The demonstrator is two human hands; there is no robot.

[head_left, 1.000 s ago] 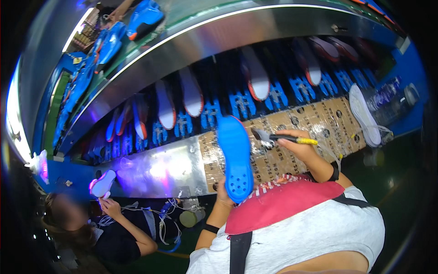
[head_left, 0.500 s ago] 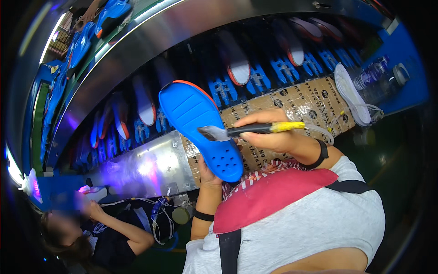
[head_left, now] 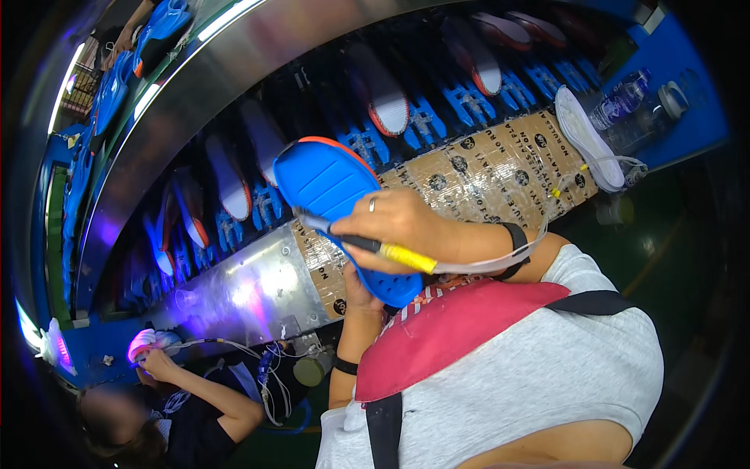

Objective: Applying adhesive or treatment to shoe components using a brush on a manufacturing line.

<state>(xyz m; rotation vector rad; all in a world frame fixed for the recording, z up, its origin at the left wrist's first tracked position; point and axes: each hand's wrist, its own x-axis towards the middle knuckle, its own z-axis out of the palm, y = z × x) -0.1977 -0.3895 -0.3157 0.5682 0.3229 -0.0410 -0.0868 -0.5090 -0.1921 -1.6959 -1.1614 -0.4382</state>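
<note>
A blue shoe sole [head_left: 324,178] with an orange rim is tilted in front of me, ridged at its toe and dotted with holes at its heel. My left hand [head_left: 359,293] grips it from below near the heel; most of its fingers are hidden behind the sole. In my right hand [head_left: 402,227] is a brush [head_left: 408,258] with a black handle, a yellow band and a clear tube running from its end. The bristles lie at the sole's left edge, around the middle of its length. My right hand covers part of the sole.
Behind the sole, a rack carries blue holders [head_left: 469,102] and several hanging soles [head_left: 388,113]. A cardboard-covered ledge [head_left: 492,168] runs below it, beside a metal plate [head_left: 258,289]. A white sole [head_left: 590,141] and bottles [head_left: 625,102] lie at right. A co-worker [head_left: 195,391] handles a shoe part at lower left.
My right hand has moved left across the sole, taking the brush from its middle to its left edge. My left hand still holds the sole. The co-worker's hands have shifted slightly.
</note>
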